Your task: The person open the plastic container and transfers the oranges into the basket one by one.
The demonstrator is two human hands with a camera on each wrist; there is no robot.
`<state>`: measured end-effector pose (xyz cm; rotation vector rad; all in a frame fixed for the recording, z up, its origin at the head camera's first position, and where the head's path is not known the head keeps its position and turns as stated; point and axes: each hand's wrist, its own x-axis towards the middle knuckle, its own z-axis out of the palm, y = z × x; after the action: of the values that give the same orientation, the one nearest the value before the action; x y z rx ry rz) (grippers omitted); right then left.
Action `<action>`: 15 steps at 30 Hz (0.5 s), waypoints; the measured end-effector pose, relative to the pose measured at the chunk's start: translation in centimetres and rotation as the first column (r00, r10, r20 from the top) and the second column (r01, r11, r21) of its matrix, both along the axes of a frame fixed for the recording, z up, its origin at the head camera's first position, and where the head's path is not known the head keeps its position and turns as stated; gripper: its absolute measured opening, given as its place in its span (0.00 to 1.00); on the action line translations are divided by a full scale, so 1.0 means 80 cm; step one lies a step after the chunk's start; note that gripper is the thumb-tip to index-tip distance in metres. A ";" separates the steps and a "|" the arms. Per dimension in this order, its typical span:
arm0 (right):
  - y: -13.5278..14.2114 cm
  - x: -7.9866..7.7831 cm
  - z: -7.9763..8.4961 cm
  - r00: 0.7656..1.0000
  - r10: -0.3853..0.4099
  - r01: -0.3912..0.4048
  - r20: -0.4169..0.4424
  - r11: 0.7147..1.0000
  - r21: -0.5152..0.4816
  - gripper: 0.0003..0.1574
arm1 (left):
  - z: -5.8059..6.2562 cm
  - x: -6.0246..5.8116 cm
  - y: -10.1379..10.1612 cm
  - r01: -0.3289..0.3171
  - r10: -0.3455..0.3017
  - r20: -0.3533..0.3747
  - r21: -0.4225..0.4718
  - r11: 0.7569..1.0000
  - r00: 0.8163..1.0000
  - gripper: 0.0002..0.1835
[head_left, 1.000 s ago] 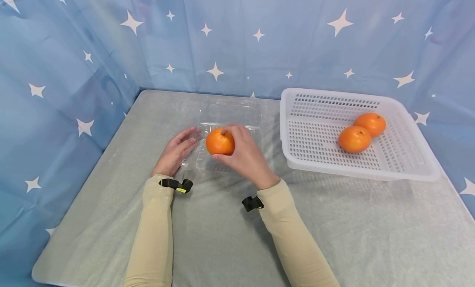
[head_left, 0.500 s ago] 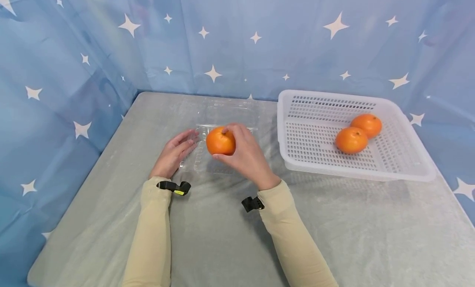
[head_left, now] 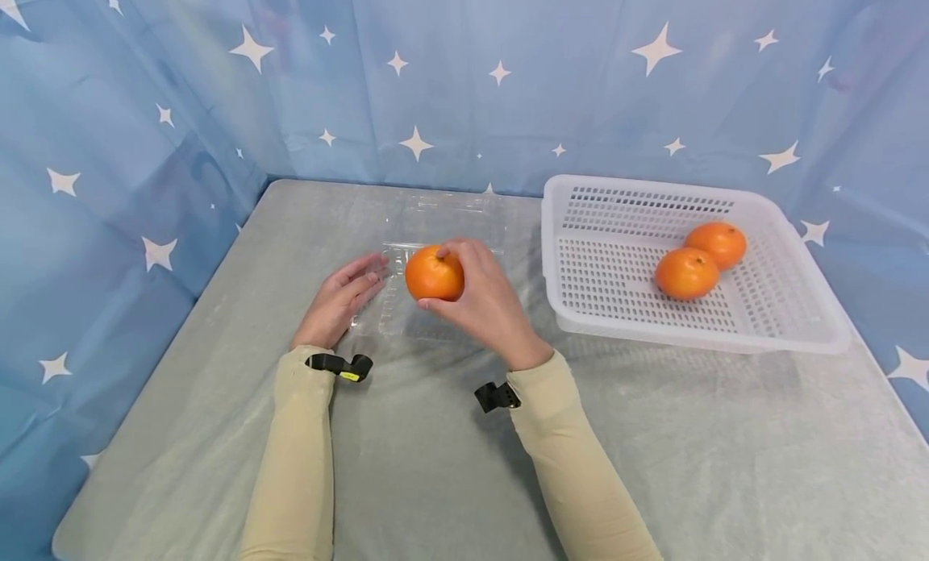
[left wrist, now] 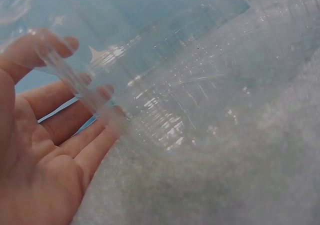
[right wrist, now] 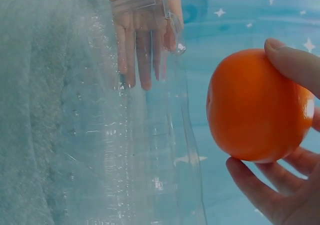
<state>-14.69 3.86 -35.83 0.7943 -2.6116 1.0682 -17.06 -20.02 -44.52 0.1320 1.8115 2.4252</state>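
My right hand [head_left: 488,301] holds an orange [head_left: 433,274] between thumb and fingers, over the clear plastic clamshell box [head_left: 392,315]. In the right wrist view the orange [right wrist: 255,107] hangs apart from the box's clear wall [right wrist: 160,135]. At the box's left side is my left hand [head_left: 337,301], its fingers nearly straight. Seen from the left wrist, its fingers [left wrist: 87,145] lie against the outside of the clear wall, and the thumb shows near the rim. Behind the box its transparent lid [head_left: 450,214] lies folded back. The orange and right hand hide part of the box.
A white perforated basket [head_left: 656,326] stands on the right, holding two more oranges [head_left: 686,274]. Grey cloth covers the table [head_left: 421,464]. A blue curtain with white stars [head_left: 464,85] hangs along the back and left edges.
The right hand has raised the orange slightly and shifted it a little to the right. My left hand keeps its place at the box. The head view has shifted slightly.
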 end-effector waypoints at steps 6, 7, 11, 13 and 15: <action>0.002 0.000 0.003 1.000 0.003 -0.003 -0.003 1.000 -0.001 0.36 | 0.000 -0.002 0.001 0.003 -0.003 -0.003 0.004 1.000 1.000 0.25; 0.002 0.000 0.004 1.000 0.004 -0.004 -0.002 1.000 -0.002 0.36 | 0.000 -0.002 0.000 0.004 -0.004 -0.001 0.004 1.000 1.000 0.24; 0.002 0.001 0.006 1.000 0.003 -0.003 0.006 1.000 0.000 0.36 | 0.003 -0.001 0.000 0.006 -0.006 0.011 0.009 1.000 1.000 0.24; 0.003 0.001 0.006 1.000 0.003 -0.003 0.009 1.000 0.002 0.36 | 0.007 0.001 0.001 0.013 -0.013 0.012 0.009 1.000 1.000 0.24; 0.003 0.001 0.007 1.000 0.000 0.000 0.012 1.000 0.006 0.36 | 0.011 0.003 0.002 0.023 -0.023 0.009 0.004 1.000 1.000 0.25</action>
<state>-14.59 4.11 -35.28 0.7914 -2.6260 1.0690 -16.78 -19.87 -43.61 0.1412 1.7917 2.4106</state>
